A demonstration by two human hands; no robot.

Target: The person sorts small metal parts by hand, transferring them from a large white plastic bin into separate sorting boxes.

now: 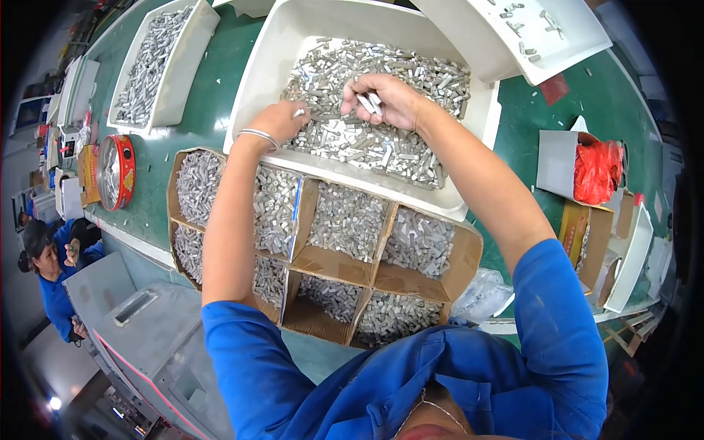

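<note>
We find the right hand half-curled around pale pieces slanting far-left to near-right, the left hand lying leftward, pinching a single piece.

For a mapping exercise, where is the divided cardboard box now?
In the head view, the divided cardboard box sits lower-left of centre, between the large white bin and the blue shirt.

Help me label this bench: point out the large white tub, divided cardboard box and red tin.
Large white tub (263,73), head view: left inner wall.
Divided cardboard box (334,265), head view: middle divider.
Red tin (128,170), head view: red side.
</note>
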